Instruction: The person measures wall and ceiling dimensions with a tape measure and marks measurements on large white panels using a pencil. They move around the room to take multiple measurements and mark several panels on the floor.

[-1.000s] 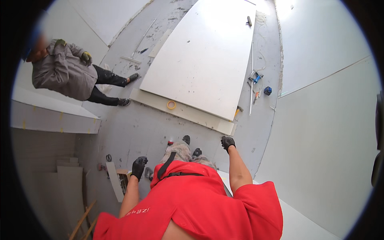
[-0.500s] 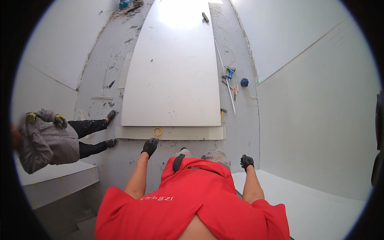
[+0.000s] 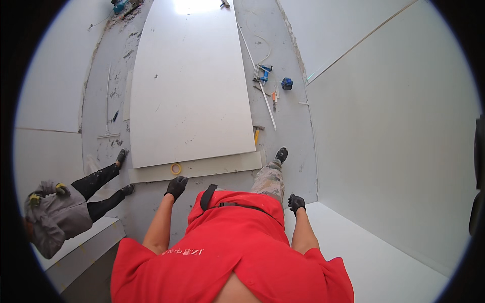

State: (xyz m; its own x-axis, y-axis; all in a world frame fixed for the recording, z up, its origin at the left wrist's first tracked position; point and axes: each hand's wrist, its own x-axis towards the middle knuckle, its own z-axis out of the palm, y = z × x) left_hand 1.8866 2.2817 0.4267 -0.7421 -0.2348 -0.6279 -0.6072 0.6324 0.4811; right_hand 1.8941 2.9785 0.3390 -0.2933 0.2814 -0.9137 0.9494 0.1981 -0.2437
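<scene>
My left hand (image 3: 177, 187), in a black glove, hangs near the front edge of a narrow pale board strip (image 3: 222, 166). Its fingers are curled together, and nothing shows in them. Just beyond that hand, a roll of yellow tape (image 3: 176, 168) lies on the strip. My right hand (image 3: 296, 203), also black-gloved, is held low beside my right hip, closed like a fist with nothing visible in it. Ahead of me a large white panel (image 3: 192, 91) lies flat. By its right corner sits a hammer with a yellow handle (image 3: 257, 134).
Right of the panel lie a blue tool (image 3: 263, 73), a dark blue device (image 3: 287, 83), an orange-handled tool (image 3: 274, 100) and a long white strip (image 3: 267, 103). A co-worker (image 3: 60, 204) in grey stands at left. Pale walls (image 3: 384, 126) flank the floor. My foot (image 3: 282, 154) is near the hammer.
My right foot has come forward beside the panel's near corner. The view has turned, and the panel and tools have shifted left in it. Both hands stay low and closed.
</scene>
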